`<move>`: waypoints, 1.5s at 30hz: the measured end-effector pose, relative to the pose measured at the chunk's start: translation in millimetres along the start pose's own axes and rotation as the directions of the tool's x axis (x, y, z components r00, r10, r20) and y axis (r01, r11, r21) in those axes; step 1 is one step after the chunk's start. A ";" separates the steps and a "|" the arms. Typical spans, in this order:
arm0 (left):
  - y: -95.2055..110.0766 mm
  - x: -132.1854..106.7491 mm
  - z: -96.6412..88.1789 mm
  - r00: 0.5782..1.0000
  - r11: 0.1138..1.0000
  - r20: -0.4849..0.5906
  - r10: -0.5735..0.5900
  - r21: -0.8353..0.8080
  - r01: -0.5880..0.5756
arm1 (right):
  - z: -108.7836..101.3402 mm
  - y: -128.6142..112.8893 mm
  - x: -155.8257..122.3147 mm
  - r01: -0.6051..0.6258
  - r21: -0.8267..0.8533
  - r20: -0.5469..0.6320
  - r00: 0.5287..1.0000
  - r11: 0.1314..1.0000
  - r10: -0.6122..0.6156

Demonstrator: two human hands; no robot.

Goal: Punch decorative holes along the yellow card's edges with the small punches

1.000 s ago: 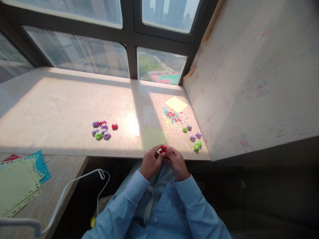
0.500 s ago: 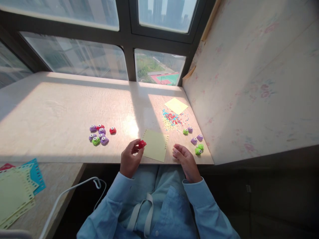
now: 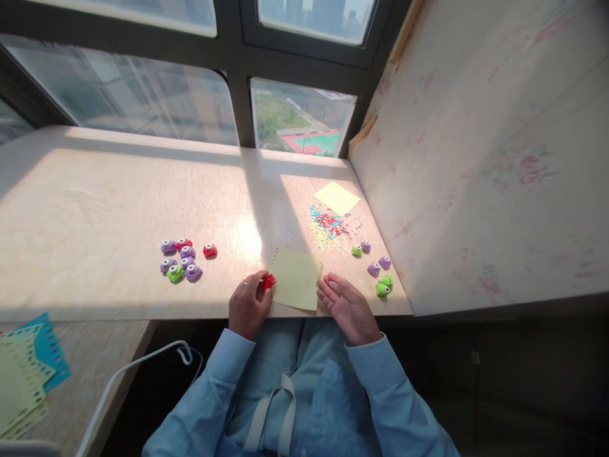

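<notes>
My left hand [image 3: 249, 303] is closed on a small red paper punch [image 3: 269, 281], beside the left edge of a pale yellow sheet of paper [image 3: 295, 279]. Small punched holes run along parts of the sheet's left and right edges. By the right edge, my right hand [image 3: 346, 304] is open, palm partly turned up, its fingertips close to or touching the paper; nothing shows in it. The fingers of my left hand partly cover the punch, so whether it grips the paper's edge is hard to see.
Several purple, green and red punches [image 3: 186, 252] cluster at left; more green and purple ones [image 3: 373, 269] sit at right. Coloured paper bits [image 3: 329, 225] lie beside a yellow sheet [image 3: 337, 198]. Punched sheets [image 3: 19, 374] and a white cable [image 3: 137, 358] are lower left. A wall [image 3: 476, 158] bounds the right.
My left hand has brought the red punch slightly lower, against the sheet's left side. My right hand has moved left to the sheet's right edge and opened, palm turning up. The view has shifted slightly.
</notes>
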State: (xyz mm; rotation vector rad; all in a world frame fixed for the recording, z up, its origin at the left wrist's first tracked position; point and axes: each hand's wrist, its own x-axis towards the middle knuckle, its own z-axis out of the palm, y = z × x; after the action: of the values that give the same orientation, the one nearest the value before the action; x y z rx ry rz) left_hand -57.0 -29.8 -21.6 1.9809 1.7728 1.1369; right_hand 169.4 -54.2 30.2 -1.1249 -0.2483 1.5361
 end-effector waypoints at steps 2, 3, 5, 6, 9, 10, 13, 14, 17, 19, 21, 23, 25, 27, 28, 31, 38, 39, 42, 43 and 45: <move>-1.3 -1.5 1.2 1.000 1.000 -0.013 0.022 0.008 -0.022 | 2.9 -0.4 2.9 -0.005 -0.016 -0.017 1.000 1.000 0.005; -2.0 -1.9 1.4 0.999 0.999 -0.017 0.032 0.010 -0.031 | 4.1 -0.5 4.6 0.002 -0.050 -0.025 1.000 0.999 -0.003; -2.8 -2.2 1.5 0.998 0.999 -0.022 0.051 0.011 -0.051 | 6.0 -0.5 8.4 0.030 -0.165 -0.035 0.999 0.986 -0.036; -2.9 -2.3 1.5 0.998 0.998 -0.023 0.062 0.013 -0.062 | 6.5 -0.3 10.4 0.044 -0.235 -0.037 0.998 0.971 -0.054; -2.0 -2.5 1.7 0.995 0.995 -0.028 0.095 0.021 -0.095 | 6.3 0.2 16.0 0.066 -0.431 -0.032 0.996 0.900 -0.088; -1.7 -2.8 1.9 0.994 0.994 -0.031 0.106 0.026 -0.105 | 5.8 0.2 17.4 0.070 -0.480 -0.027 0.995 0.874 -0.094; -1.1 -3.9 2.5 0.989 0.990 -0.050 0.136 0.049 -0.134 | 4.4 -0.1 19.4 0.088 -0.577 -0.010 0.993 0.812 -0.115; -1.2 -4.4 2.8 0.988 0.988 -0.056 0.145 0.060 -0.142 | 3.8 -0.4 19.4 0.093 -0.595 -0.008 0.993 0.798 -0.121; -2.1 -5.9 4.0 0.984 0.983 -0.065 0.167 0.091 -0.160 | 1.9 -2.1 18.1 0.106 -0.643 0.003 0.991 0.758 -0.136; -2.7 -6.4 4.8 0.983 0.981 -0.066 0.170 0.105 -0.163 | 0.2 -3.3 17.2 0.126 -0.666 0.021 0.988 0.736 -0.150; -2.9 -6.6 5.5 0.984 0.981 -0.065 0.168 0.114 -0.160 | -1.4 -3.9 16.9 0.142 -0.666 0.028 0.986 0.733 -0.165; -2.6 -6.5 5.8 0.983 0.980 -0.068 0.171 0.116 -0.163 | -2.2 -3.3 17.4 0.147 -0.647 0.027 0.985 0.748 -0.171; -1.8 -6.2 5.8 0.982 0.980 -0.075 0.174 0.115 -0.165 | -1.3 -1.3 18.8 0.151 -0.623 0.041 0.986 0.768 -0.161; -0.7 -6.1 5.6 0.982 0.980 -0.078 0.174 0.112 -0.165 | 1.2 2.2 20.9 0.164 -0.600 0.075 0.986 0.783 -0.149; -0.1 -6.1 5.4 0.982 0.980 -0.079 0.173 0.110 -0.164 | 2.8 4.3 22.1 0.176 -0.594 0.096 0.984 0.785 -0.149; 1.6 -6.7 4.3 0.984 0.984 -0.079 0.157 0.096 -0.150 | 7.3 9.7 25.5 0.216 -0.590 0.139 0.976 0.778 -0.166; -0.3 -5.6 -1.4 0.992 0.985 -0.059 -0.112 -0.136 0.103 | -1.5 1.0 30.5 0.282 -0.639 0.123 0.956 0.716 -0.267; -0.4 -4.2 -2.1 0.986 0.970 -0.037 -0.162 -0.187 0.153 | -4.5 -2.1 31.2 0.282 -0.651 0.124 0.955 0.705 -0.268; 1.6 2.4 -3.4 0.967 0.921 0.034 -0.252 -0.300 0.250 | -12.3 -11.0 34.0 0.279 -0.658 0.146 0.959 0.699 -0.244; 3.0 5.0 -3.6 0.962 0.910 0.047 -0.269 -0.315 0.270 | -14.2 -13.4 35.2 0.277 -0.654 0.159 0.960 0.704 -0.230; 5.8 10.2 -3.6 0.951 0.900 0.062 -0.302 -0.309 0.306 | -16.8 -17.2 38.1 0.271 -0.642 0.182 0.963 0.717 -0.200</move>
State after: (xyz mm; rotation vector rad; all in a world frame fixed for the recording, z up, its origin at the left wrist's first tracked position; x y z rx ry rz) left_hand -55.8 -22.8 -11.6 1.4643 1.6924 1.2076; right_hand 197.7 -23.1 14.0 -1.4933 -1.0427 1.2917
